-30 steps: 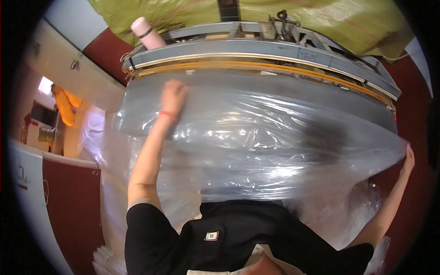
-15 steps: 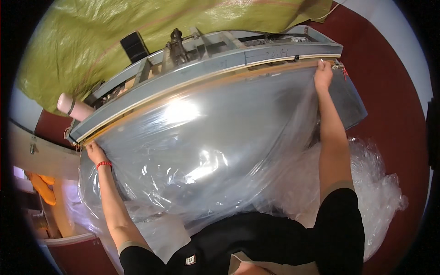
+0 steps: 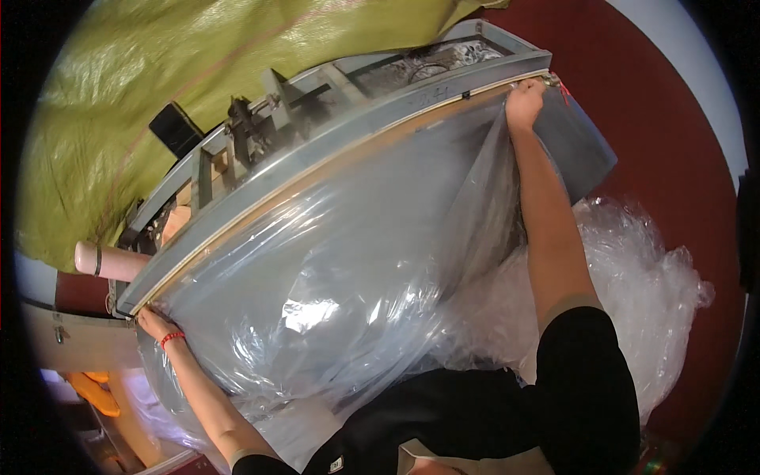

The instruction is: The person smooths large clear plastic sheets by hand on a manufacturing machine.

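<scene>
A clear plastic film [image 3: 348, 261] is stretched between my two hands along the front of a long grey metal frame [image 3: 305, 154]. At the frame's left end, my left hand [image 3: 156, 323] is closed on the film's far edge, a red bead bracelet on its wrist. Near the right end, my right hand [image 3: 525, 104] pinches the other end of that edge, and the film gathers in folds below it. A tan strip [image 3: 340, 168] runs along the frame's front between the hands. Beneath the film is a smooth grey surface.
Loose crumpled film [image 3: 641, 301] is heaped at the right, beside a dark grey panel end [image 3: 587, 146]. A pink bottle [image 3: 111, 260] lies by the frame's left end. A black flat object [image 3: 176, 131] rests on the green tarp [image 3: 103, 103] behind. Red floor [image 3: 665, 150] borders the right.
The view has turned, so the frame slants more, its left end lower. Both hands keep hold of the film; my left hand is now closer to the frame's left end.
</scene>
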